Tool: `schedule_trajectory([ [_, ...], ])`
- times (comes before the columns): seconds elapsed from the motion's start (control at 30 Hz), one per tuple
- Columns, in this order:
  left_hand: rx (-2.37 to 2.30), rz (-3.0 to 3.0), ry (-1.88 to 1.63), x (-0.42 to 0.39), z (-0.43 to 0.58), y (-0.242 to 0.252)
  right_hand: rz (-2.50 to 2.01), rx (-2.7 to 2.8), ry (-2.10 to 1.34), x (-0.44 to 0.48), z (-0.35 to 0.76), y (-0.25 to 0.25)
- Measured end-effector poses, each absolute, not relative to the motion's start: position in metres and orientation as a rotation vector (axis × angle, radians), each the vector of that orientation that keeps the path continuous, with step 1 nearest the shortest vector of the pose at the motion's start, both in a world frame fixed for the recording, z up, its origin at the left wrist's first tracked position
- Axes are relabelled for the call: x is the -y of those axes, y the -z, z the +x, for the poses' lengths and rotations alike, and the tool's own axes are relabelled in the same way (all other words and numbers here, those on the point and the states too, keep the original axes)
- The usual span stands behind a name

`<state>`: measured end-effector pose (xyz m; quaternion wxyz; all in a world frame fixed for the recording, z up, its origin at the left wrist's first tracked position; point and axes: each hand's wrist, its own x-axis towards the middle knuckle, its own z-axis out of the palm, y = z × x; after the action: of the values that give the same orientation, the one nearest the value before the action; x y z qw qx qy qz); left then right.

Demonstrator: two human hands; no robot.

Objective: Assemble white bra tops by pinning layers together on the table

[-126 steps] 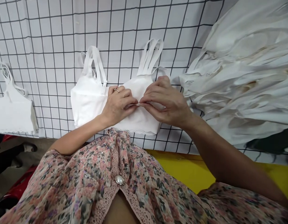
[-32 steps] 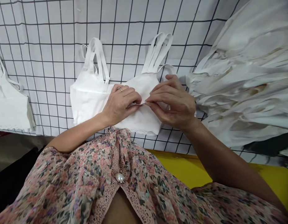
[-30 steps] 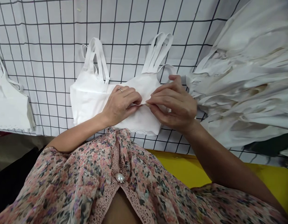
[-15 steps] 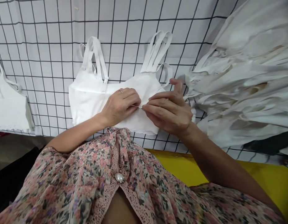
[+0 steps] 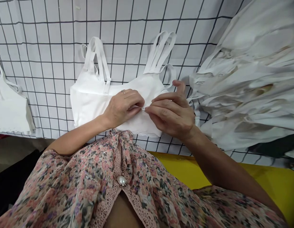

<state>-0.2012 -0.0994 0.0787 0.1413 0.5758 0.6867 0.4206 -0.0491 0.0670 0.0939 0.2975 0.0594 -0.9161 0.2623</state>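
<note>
A white bra with thin shoulder straps lies spread on the checked cloth, its straps pointing away from me. Over its middle, my left hand, with a ring on one finger, pinches a thin white thread-like strand. My right hand faces it from the right, thumb and forefinger pressed together on a tiny white piece at the strand's other end. What that piece is, I cannot make out. My right little finger sticks up beside the strap loop.
A large heap of white garments fills the right side. At the far left lies another white strappy top. The white cloth with black grid lines covers the table. A yellow surface shows below its near edge.
Almost nothing has moved. Both hands stay pinched at the same spot, and the tiny white piece between the fingertips shows slightly more clearly.
</note>
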Motion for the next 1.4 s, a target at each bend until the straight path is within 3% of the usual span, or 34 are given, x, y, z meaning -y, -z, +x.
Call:
schedule_trajectory([
  [0.37, -1.917, 1.686, -1.325, 0.098, -0.205, -0.075, 0.023, 2.704, -0.859, -0.08, -0.05, -0.097],
  [0.9, -1.862, 1.617, -1.346, 0.1, -0.212, -0.084, 0.39, 2.875, -1.063, -0.111, -0.074, -0.112],
  [1.2, -1.872, 1.677, -1.174, 0.1, -0.223, -0.083, 0.333, 2.904, -1.274, -0.127, -0.095, -0.107],
  [1.4, -1.879, 1.683, -1.269, 0.1, -0.224, -0.085, 0.418, 2.902, -1.297, -0.126, -0.114, -0.111],
])
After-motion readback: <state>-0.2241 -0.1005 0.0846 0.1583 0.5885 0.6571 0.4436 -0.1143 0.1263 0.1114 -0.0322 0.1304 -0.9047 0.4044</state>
